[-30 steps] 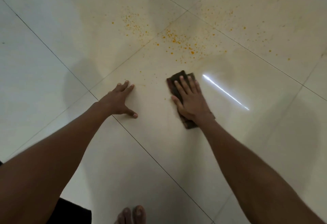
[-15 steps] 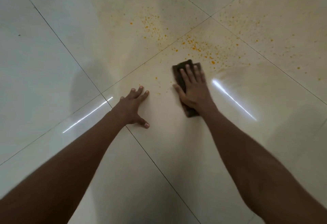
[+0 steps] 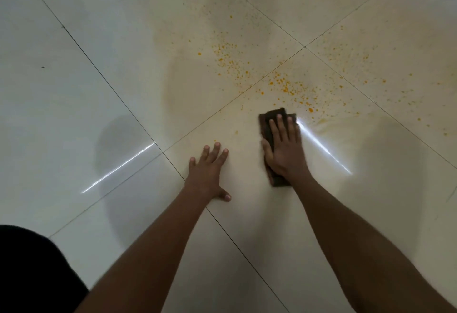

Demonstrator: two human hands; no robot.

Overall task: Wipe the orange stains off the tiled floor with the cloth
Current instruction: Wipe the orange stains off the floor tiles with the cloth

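Two bare hands are down on the tiled floor (image 3: 74,90), both with palms facing the tiles. Right hand (image 3: 284,149) lies flat on top of the dark brown cloth (image 3: 268,121), fingers straight and close together, pressing it to the floor — no curl round the fabric. Cloth is folded into a long narrow pad; its far end shows beyond the fingertips and its near end sticks out beside the wrist. Left hand (image 3: 207,171) rests on the floor just left of the cloth, apart from it, fingers straight and slightly spread, thumb out to the side; it holds nothing.

Orange stains (image 3: 284,87) lie as fine specks just beyond the far end of the cloth, thickest around the crossing of two grout lines (image 3: 304,47), and they carry on across the tile to the left of the crossing and the tile on the far right. A few lone specks sit near the left hand's fingertips. A pale yellowish smear covers the floor around the speckled patch — its curved edge shows just right of the cloth.

Two bright streaks of reflected light cross the glossy tiles, one beside the right hand, one further left. Dark fabric (image 3: 29,268) fills the lower left corner.
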